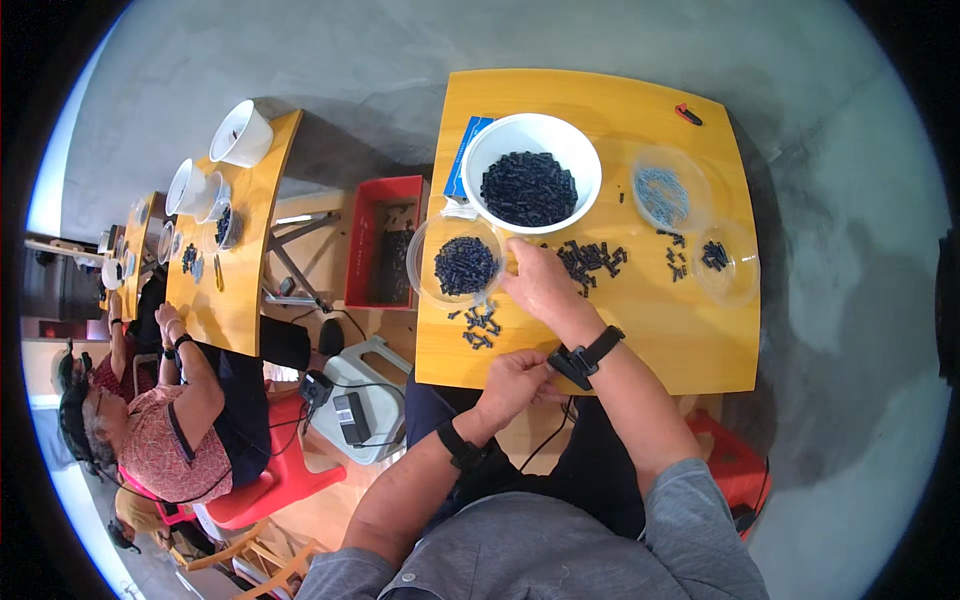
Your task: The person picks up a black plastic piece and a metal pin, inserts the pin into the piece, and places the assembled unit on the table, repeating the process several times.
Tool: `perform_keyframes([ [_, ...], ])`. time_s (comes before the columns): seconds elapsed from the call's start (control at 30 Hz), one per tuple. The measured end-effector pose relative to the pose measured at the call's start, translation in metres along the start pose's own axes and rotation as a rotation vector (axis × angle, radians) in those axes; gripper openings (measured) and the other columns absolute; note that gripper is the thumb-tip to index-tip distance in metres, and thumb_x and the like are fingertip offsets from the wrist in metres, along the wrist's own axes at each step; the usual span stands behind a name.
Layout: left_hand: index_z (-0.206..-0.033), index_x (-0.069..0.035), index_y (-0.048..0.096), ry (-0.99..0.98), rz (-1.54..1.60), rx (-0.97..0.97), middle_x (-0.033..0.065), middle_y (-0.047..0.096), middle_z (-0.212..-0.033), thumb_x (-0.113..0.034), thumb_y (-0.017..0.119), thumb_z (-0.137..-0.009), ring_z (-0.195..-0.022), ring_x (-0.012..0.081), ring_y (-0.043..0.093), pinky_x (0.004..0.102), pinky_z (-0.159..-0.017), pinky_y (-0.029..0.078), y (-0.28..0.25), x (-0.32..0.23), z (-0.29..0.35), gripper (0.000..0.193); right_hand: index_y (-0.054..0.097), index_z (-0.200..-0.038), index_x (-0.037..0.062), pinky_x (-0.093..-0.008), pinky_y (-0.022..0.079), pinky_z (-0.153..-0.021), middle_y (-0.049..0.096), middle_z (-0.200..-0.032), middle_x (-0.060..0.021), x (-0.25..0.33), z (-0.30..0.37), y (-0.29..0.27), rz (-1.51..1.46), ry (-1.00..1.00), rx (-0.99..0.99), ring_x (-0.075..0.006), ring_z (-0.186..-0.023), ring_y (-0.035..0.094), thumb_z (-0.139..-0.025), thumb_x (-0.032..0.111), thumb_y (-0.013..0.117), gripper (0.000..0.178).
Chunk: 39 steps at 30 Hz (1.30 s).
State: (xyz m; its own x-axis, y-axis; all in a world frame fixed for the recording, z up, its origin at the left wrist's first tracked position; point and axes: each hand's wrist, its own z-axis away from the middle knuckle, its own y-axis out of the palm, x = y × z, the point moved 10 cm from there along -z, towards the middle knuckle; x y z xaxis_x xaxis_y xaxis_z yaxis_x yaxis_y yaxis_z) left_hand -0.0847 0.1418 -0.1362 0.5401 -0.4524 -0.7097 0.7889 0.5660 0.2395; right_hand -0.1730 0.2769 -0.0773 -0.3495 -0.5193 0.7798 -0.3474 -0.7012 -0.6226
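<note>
At the table's near edge is my left hand (517, 384), its fingers pinched together; what they hold, if anything, is too small to make out. My right hand (538, 280) reaches across above it to the right rim of a clear plastic bowl (415, 262). Its fingers curl downward there, and their tips are hidden. Small black plastic pieces (465, 265) fill part of that bowl. Beside the right hand lies a loose pile of black pieces (592, 262); a few more pieces (480, 325) lie below the bowl.
Behind stands a white tub (583, 135) of black pieces, with a blue box (464, 160) at its left. Rightward are a clear tub of grey pins (662, 197), a clear bowl (742, 270) and a red-black tool (688, 115). A red crate (362, 245) and grey stool (350, 400) flank the table; other people sit leftward.
</note>
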Motion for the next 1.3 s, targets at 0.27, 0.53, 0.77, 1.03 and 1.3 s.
perform_keyframes([
  [0.27, -0.089, -0.002, 0.061, 0.024, -0.070, -0.011, 0.0029, 0.064, -0.081, -0.013, 0.055, -0.091, -0.069, 0.0110, 0.065, 0.0209, -0.050, 0.045, -0.001, -0.003, -0.001, 0.012, 0.061, -0.102, 0.0019, -0.0447, 0.048, -0.068, 0.062, -0.076, -0.0243, 0.004, -0.006, 0.006, -0.023, 0.003, 0.019, -0.0405, -0.076, 0.061, -0.077, 0.016, 0.066, 0.029],
  [0.53, -0.090, -0.001, 0.061, 0.038, -0.063, -0.007, 0.0038, 0.064, -0.081, -0.011, 0.054, -0.091, -0.070, 0.0125, 0.066, 0.0208, -0.050, 0.044, 0.001, -0.001, -0.001, 0.012, 0.063, -0.097, 0.0034, -0.0453, 0.048, -0.066, 0.061, -0.074, -0.0236, 0.002, -0.005, 0.004, 0.090, 0.000, 0.017, -0.0404, -0.075, 0.061, -0.077, 0.014, 0.066, 0.022],
  [0.77, -0.098, -0.002, 0.061, 0.070, -0.008, 0.005, 0.0043, 0.065, -0.086, -0.011, 0.055, -0.091, -0.068, 0.0117, 0.065, 0.0199, -0.050, 0.044, 0.002, -0.005, 0.004, 0.013, 0.059, -0.098, -0.0003, -0.0347, 0.048, -0.052, 0.062, -0.068, -0.0166, 0.011, 0.027, -0.031, -0.100, -0.105, -0.130, -0.0286, -0.056, 0.062, -0.079, 0.005, 0.062, 0.020],
  [1.03, -0.106, -0.005, 0.060, 0.127, 0.291, -0.147, 0.0016, 0.063, -0.083, -0.009, 0.057, -0.090, -0.062, 0.0082, 0.060, 0.0193, -0.051, 0.044, -0.013, -0.011, 0.018, 0.016, 0.057, -0.097, -0.0058, -0.0216, 0.045, -0.043, 0.061, -0.072, -0.0058, -0.002, 0.094, -0.042, -0.883, 0.170, 0.140, -0.0080, -0.048, 0.056, -0.085, 0.004, 0.060, 0.016],
  [1.3, -0.111, -0.004, 0.062, 0.534, -0.087, -0.139, -0.0004, 0.056, -0.081, 0.001, 0.058, -0.087, -0.062, 0.0048, 0.051, 0.0184, -0.050, 0.042, 0.009, -0.084, 0.059, 0.025, 0.063, -0.090, -0.0016, -0.0236, 0.046, -0.038, 0.059, -0.069, -0.0040, -0.011, 0.142, -0.012, -1.412, 0.478, 0.457, -0.0084, -0.041, 0.052, -0.084, 0.011, 0.063, 0.014],
])
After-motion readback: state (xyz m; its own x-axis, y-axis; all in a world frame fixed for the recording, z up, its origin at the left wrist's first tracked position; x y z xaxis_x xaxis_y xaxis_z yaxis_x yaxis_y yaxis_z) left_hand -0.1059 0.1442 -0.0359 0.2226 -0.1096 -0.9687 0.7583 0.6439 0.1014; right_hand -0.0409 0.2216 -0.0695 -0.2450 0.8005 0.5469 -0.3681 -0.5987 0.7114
